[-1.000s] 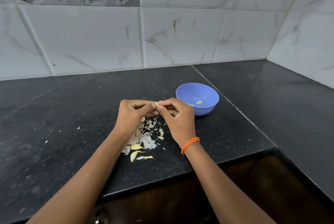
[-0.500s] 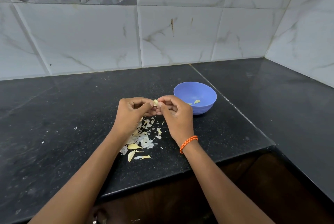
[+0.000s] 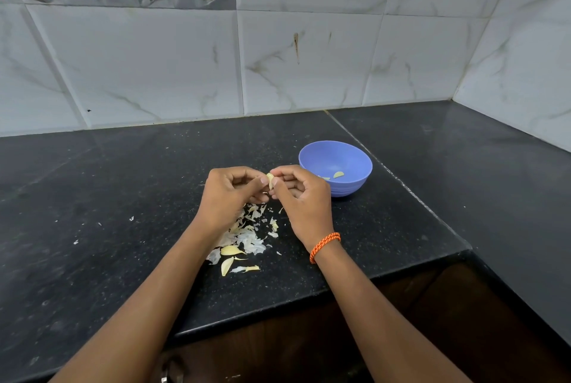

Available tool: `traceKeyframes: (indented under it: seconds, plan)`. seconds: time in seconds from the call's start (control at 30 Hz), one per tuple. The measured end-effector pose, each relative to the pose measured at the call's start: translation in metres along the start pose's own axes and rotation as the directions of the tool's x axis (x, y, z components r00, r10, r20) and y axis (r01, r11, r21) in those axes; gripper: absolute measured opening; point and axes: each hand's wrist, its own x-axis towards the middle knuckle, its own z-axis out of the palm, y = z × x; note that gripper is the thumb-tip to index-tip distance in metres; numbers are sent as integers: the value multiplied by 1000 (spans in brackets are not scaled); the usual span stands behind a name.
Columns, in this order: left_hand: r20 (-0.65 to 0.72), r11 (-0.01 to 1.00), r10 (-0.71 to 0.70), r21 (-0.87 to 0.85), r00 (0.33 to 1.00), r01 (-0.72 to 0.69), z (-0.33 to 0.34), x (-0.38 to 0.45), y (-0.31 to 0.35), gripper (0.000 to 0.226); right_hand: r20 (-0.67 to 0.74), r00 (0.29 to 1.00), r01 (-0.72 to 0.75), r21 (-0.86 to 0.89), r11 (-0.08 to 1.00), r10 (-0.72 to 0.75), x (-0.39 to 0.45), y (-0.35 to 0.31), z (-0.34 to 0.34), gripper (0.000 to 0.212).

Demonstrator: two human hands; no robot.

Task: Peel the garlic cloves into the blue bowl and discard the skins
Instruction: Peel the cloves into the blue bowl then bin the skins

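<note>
Fingertips of my left hand (image 3: 230, 189) and my right hand (image 3: 298, 194) pinch one garlic clove (image 3: 270, 180) between them, held above the heap of skins (image 3: 244, 236) on the counter (image 3: 123, 197). I judge I am mid-peel. Next calls for stripping the last skin, then dropping the clove into the blue bowl (image 3: 355, 185) just beside my right hand, where peeled pieces already lie.

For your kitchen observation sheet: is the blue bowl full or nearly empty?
Nearly empty: the blue bowl stands upright, with only a couple of peeled cloves on its bare floor.
</note>
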Motion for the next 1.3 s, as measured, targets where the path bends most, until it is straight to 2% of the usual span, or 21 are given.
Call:
traceKeyframes:
  seconds: [0.23, 0.37, 0.5, 0.7, 1.03, 1.3]
  plan:
    - [10, 995, 51, 85, 999, -52, 1, -2, 4, 9, 31, 999, -23, 36, 999, 22, -1, -3, 0, 10]
    - [-40, 999, 38, 33, 999, -36, 1, -3, 5, 8, 66, 998, -19, 42, 999, 16, -1, -4, 0, 11]
    - [-29, 999, 38, -16, 999, -38, 2, -5, 5, 9, 59, 998, -19, 55, 998, 16, 0, -5, -2, 17]
    - [-48, 999, 48, 0, 998, -48, 6, -3, 1, 9, 69, 998, -13, 78, 997, 7, -1, -7, 0, 14]
    - [-77, 996, 49, 82, 996, -43, 7, 0, -7, 10, 77, 997, -15, 43, 999, 12, 0, -3, 3, 23]
    - [-121, 998, 41, 61, 992, -34, 9, 0, -6, 14, 84, 996, -2, 55, 999, -2, 0, -4, 3, 21]
